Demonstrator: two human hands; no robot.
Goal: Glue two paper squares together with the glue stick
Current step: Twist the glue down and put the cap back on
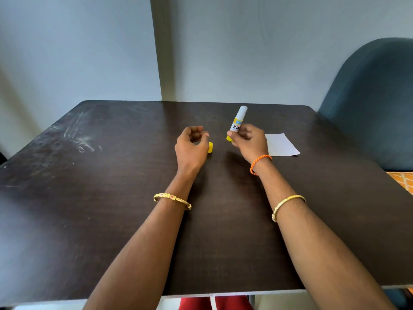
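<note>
In the head view, a dark wooden tabletop (111,198) is seen from above, with both forearms stretched across it from the near edge. The glue stick (237,121) is gripped by the right hand (250,142), whose fingers and thumb are curled round its lower half; the stick is held tilted, its white glue end pointing up and toward the far edge, its yellow base showing just below the thumb. The yellow cap (210,147) lies on the tabletop near the middle, just beside the left hand (192,146). The left hand is held above the surface with its fingers loosely curled and nothing between them; whether it touches the cap cannot be told. A sheet of white paper (282,145) lies flat toward the far right corner, partly hidden behind the right hand. An orange cord bracelet (260,163) is worn at the right wrist and a gold bangle (288,206) further up that forearm; another gold bangle (172,200) is worn on the left forearm. A teal chair (375,97) stands beyond the right edge.
</note>
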